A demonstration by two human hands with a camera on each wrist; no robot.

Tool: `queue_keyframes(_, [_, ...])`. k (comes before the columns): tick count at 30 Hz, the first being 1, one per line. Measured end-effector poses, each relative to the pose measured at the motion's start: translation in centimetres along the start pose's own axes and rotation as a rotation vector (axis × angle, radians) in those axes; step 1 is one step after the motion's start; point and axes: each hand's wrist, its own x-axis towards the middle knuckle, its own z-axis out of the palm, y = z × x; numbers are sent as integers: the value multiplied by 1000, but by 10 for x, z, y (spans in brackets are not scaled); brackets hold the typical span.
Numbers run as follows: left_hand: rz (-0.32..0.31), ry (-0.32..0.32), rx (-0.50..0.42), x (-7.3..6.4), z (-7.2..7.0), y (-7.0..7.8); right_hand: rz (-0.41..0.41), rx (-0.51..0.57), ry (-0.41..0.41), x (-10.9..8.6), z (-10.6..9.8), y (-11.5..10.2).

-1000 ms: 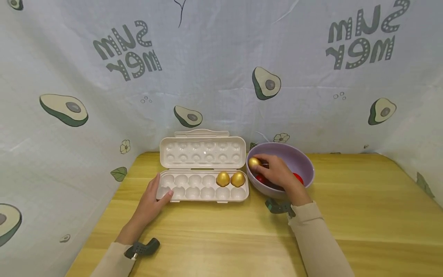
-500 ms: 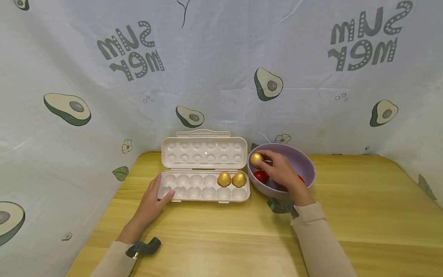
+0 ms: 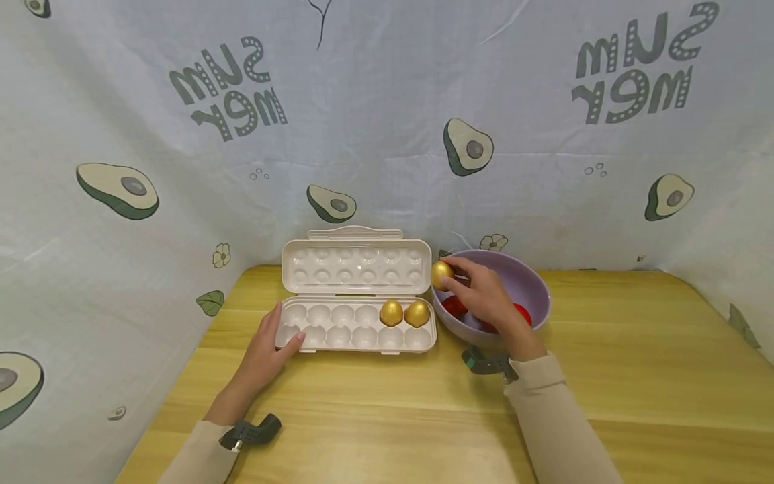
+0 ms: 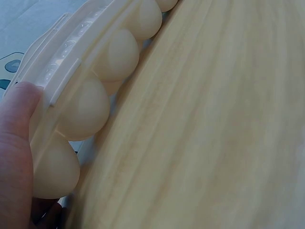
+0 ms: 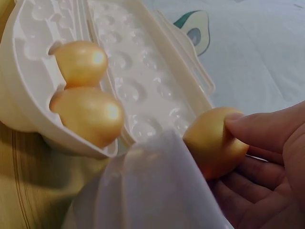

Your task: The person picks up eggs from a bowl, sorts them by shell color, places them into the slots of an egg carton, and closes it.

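Observation:
A golden egg (image 3: 442, 275) is pinched between the thumb and fingers of my right hand (image 3: 484, 292), over the left rim of the purple bowl (image 3: 526, 279). Red objects (image 3: 455, 306) lie in that bowl, partly hidden by the hand. The white egg carton (image 3: 338, 349) lies open to the left, lid tilted back. Two golden eggs (image 5: 90, 114) fill the right-hand cups of its back row. At the carton's left end my left hand (image 3: 263, 353) holds on, with the thumb on the front rim (image 4: 24, 102) and the fingers round the end.
The wooden table (image 3: 375, 417) runs in front of the carton and out to the right of the bowl. Behind everything hangs a pale curtain (image 3: 387, 148) with avocado prints, close to the carton lid and bowl.
My right hand has lifted the golden egg from inside the bowl and moved it slightly left to the rim. The left hand and carton have stayed put.

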Motion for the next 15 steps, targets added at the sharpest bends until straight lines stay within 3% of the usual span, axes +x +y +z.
queue_keyframes(8, [-15, -5, 1, -1, -1, 0, -47, 98, 14, 2, 11, -15])
queue_keyframes(15, [-11, -1, -8, 0, -1, 1, -93, 162, -1, 4, 19, -11])
